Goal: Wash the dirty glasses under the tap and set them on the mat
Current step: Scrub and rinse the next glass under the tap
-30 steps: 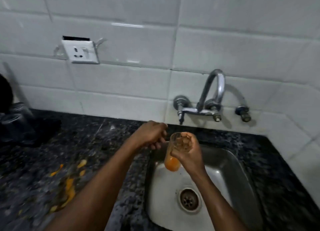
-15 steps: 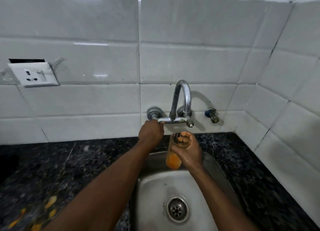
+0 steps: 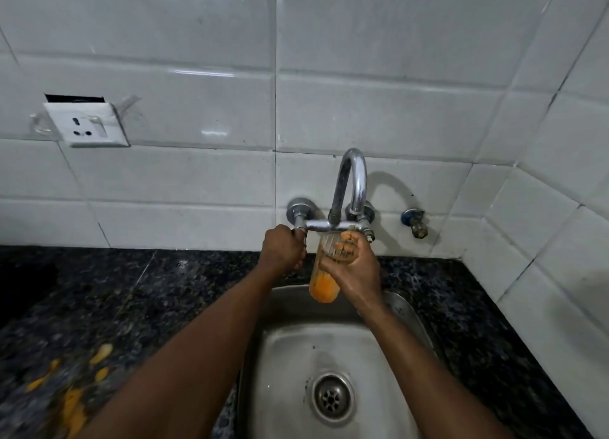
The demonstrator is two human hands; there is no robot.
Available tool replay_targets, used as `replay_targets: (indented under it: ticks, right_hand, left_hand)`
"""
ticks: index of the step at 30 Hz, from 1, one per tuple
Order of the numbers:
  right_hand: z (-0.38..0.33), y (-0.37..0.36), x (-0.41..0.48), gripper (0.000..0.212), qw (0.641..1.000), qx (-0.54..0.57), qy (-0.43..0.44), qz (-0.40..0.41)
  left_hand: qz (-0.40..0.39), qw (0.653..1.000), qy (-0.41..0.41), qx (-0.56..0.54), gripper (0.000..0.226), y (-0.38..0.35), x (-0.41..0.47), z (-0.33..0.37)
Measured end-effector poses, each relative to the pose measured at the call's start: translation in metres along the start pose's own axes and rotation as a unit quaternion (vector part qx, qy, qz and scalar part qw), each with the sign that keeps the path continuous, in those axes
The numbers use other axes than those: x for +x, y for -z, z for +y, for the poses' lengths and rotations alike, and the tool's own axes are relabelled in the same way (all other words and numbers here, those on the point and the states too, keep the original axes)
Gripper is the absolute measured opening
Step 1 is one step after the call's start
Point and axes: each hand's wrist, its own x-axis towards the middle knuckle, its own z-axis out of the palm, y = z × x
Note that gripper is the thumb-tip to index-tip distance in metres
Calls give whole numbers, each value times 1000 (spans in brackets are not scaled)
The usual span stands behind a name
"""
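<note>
Tap handle [image 3: 300,232] gripped by left hand [image 3: 281,252], orange-stained glass [image 3: 326,273] held under spout [image 3: 351,181] by right hand [image 3: 354,272], over sink [image 3: 408,310]

Left hand [image 3: 281,250] all but swallows the tap handle [image 3: 299,230], right hand [image 3: 354,270] masks the glass's [image 3: 324,283] right side, orange smears [image 3: 72,412] on the tabletop [image 3: 131,290] blur at lower left, and the sink [image 3: 412,313] runs off the bottom edge.
</note>
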Motion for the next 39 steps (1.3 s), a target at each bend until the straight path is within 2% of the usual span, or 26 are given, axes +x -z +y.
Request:
replay_targets:
  ticks: [3, 5, 6, 7, 8, 9, 10, 11, 13, 15, 17, 18, 21, 23, 25, 26, 27, 30, 32, 34, 36, 37, 38, 39]
  right_hand:
    - [-2, 1, 0, 60, 1000, 0, -8, -7]
    - [-1, 1, -4, 68, 1000, 16, -21, 8]
    - [0, 1, -7, 73, 1000, 20, -20, 13]
    - [1, 1, -9, 77, 999, 29, -26, 18]
    - [1, 1, -11, 76, 998, 39, -39, 18]
    - [2, 2, -14, 69, 997, 51, -52, 8]
    - [1, 3, -17, 58, 996, 56, -66, -15]
    - [1, 5, -18, 43, 995, 42, -76, -39]
    - [0, 12, -17, 20, 995, -37, -66, -70]
    - [1, 21, -15, 21, 981, -185, 33, -44]
    - [-3, 24, -15, 25, 956, -264, 123, -21]
    - [-9, 25, -17, 24, 961, -248, 115, -44]
    - [-24, 25, -8, 30, 977, -169, 0, -128]
    - [-34, 30, 7, 36, 973, -80, -105, -188]
    - [-33, 34, 22, 31, 956, -12, -159, -247]
    - [-30, 35, 25, 25, 946, 14, -167, -276]
    - [-26, 36, 27, 27, 936, 26, -165, -310]
    - [-12, 35, 29, 53, 903, 44, -171, -392]
    - [-8, 35, 27, 59, 881, 80, -185, -428]
    - [-6, 33, 28, 63, 878, 96, -174, -435]
    - [1, 30, 31, 70, 881, 120, -167, -426]
    - [2, 28, 31, 72, 876, 118, -177, -432]
    - [2, 26, 31, 71, 879, 75, -172, -438]
    - [-1, 26, 28, 67, 880, 3, -154, -449]
  left_hand:
    - [18, 1000, 4, -17, 69, -4, -7, -8]
    - [4, 994, 84, -74, 77, -12, -15, -26]
    - [-47, 975, 162, -146, 77, -20, -23, -33]
    - [-122, 936, 242, -226, 76, -28, -32, -38]
    - [-192, 887, 289, -305, 74, -33, -41, -40]
    - [-237, 845, 303, -371, 69, -38, -48, -43]
    - [-247, 820, 301, -419, 63, -44, -52, -46]
    - [-232, 816, 293, -440, 57, -47, -56, -45]
    - [-162, 837, 288, -436, 50, -50, -60, -37]
    - [-68, 872, 286, -392, 43, -49, -63, -30]
    - [-18, 882, 272, -384, 33, -47, -67, -24]
    - [-7, 883, 265, -388, 31, -48, -68, -22]
    - [48, 907, 194, -371, 31, -55, -71, -20]
    - [116, 946, 45, -299, 23, -57, -72, -27]
    - [160, 951, -99, -243, 13, -48, -75, -28]
    - [174, 954, -118, -214, 12, -41, -72, -26]
    - [173, 962, -96, -188, 15, -35, -65, -24]
    - [92, 989, 70, -95, 38, -19, -38, -14]
    - [29, 993, 99, -49, 49, -7, -26, -11]
    - [5, 995, 10, -104, 43, 1, -27, -16]
    - [26, 980, -138, -144, 20, 4, -40, -21]
    - [51, 974, -173, -135, 13, 2, -41, -26]
    - [68, 976, -164, -128, 13, 1, -39, -30]
    - [60, 986, -100, -120, 20, -2, -32, -32]
